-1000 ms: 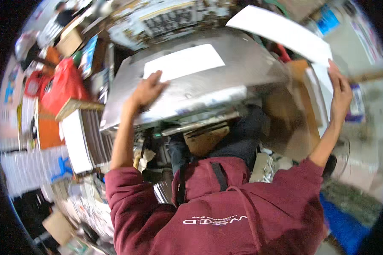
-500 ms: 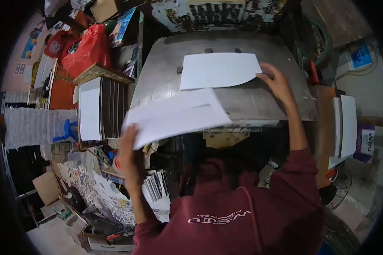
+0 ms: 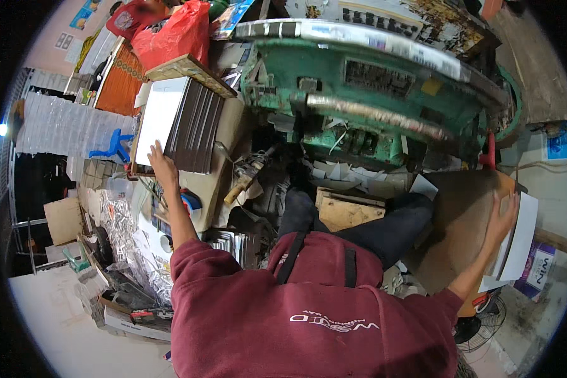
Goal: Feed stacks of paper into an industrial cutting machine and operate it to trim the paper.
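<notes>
My left hand point(image 3: 162, 165) lies with its fingers stretched out at the near edge of a white sheet point(image 3: 164, 113). That sheet tops a tall stack with dark, layered sides point(image 3: 195, 129), at my left. Over on the right, my right hand point(image 3: 501, 219) has its fingers extended along the inner edge of a pile of white sheets point(image 3: 521, 236). Neither hand visibly grips anything. Between them stands a green press point(image 3: 321, 72), its plate swung up so that the green back faces me. Whatever lies behind the plate is hidden.
A horizontal bar point(image 3: 378, 115) crosses the press's front. Below it are paper scraps point(image 3: 353, 176) and a wooden block point(image 3: 349, 211) between my legs. A brown board point(image 3: 453, 208) carries the right-hand pile. A fan point(image 3: 491, 321) stands at lower right, and a red bag point(image 3: 176, 34) at upper left.
The grey plate holding a white sheet has swung up, showing its green back. My left hand has let go of its sheet at the left stack. My right hand has moved from the plate to the right-hand pile.
</notes>
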The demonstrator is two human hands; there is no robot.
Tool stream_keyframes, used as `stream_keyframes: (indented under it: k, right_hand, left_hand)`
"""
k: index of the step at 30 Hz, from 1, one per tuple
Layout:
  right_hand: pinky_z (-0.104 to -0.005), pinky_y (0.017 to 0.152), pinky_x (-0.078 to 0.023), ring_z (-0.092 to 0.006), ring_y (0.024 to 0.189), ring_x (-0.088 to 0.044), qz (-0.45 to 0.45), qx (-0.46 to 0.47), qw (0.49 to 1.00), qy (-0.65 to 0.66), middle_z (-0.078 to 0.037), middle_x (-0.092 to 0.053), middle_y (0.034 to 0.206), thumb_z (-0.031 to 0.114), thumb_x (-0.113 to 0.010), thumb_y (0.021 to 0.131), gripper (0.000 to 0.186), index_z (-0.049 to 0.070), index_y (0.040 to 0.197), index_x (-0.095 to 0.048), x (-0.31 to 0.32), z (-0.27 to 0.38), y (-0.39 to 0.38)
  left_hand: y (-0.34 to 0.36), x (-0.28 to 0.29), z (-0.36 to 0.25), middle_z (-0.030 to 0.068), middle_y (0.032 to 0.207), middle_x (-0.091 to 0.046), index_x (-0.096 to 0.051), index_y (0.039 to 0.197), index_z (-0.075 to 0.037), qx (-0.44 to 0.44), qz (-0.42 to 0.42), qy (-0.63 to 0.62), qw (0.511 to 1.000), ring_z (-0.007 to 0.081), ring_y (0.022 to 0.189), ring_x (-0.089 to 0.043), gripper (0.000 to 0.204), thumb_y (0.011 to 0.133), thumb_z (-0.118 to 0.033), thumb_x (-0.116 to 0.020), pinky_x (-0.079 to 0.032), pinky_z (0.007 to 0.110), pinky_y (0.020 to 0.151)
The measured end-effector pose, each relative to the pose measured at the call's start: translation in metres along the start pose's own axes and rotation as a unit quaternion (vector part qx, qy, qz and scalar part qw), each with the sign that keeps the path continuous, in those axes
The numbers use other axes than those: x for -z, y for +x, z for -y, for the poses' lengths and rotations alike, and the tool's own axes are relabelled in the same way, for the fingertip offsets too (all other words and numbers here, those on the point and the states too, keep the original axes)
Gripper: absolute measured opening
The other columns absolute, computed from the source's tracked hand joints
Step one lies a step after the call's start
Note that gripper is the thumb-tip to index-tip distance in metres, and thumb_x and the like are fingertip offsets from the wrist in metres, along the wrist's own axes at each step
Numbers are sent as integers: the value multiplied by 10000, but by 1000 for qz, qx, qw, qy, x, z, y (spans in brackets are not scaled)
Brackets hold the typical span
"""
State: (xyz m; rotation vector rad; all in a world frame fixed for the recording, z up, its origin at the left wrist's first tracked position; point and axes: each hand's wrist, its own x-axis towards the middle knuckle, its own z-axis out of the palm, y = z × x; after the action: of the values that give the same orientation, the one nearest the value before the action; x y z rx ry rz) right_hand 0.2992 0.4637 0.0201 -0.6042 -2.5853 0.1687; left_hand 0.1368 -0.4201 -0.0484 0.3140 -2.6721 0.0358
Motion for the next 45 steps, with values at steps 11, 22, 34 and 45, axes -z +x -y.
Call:
stream_keyframes:
  k: [11, 22, 34, 45]
  right_hand:
    - [-443, 904, -478, -372, 1051, -586, 81, -190, 917, -341, -224, -613, 1089, 196, -681, 832, 424, -28, 1171, -556, 63, -217, -136]
    - [-309, 765, -482, -196, 798, -668, 57, -305, 950, -29, -121, -712, 876, 215, -679, 835, 243, 33, 993, -711, 109, -194, -128]
    - [-279, 651, -472, -131, 765, -627, -98, -346, 928, 100, -47, -662, 842, 246, -583, 930, 239, 38, 948, -700, 123, -219, -129]
    - [-249, 914, -434, -120, 993, -606, -110, -100, 960, 236, -61, -692, 1064, 201, -581, 951, 258, 8, 1094, -674, 160, 5, 24]
  left_hand:
    - [-5, -24, 11, 238, 1458, -367, -353, 1442, -37, 111, -11, 88, 990, 395, 1367, -312, 720, 947, -558, -397, -217, 626, 1068]
    - [23, -8, -89, 225, 1485, -320, -347, 1450, -64, -82, -131, 32, 988, 466, 1345, -301, 642, 975, -489, -428, -296, 523, 1094]
    - [33, 81, -346, 189, 1498, -318, -337, 1449, -42, -315, -74, -325, 888, 362, 1404, -249, 578, 947, -201, -575, -195, 459, 1146]
    - [101, 30, -442, 152, 1436, -442, -446, 1386, -41, -372, 326, -308, 812, 310, 1336, -403, 483, 975, -285, -517, -312, 353, 1097]
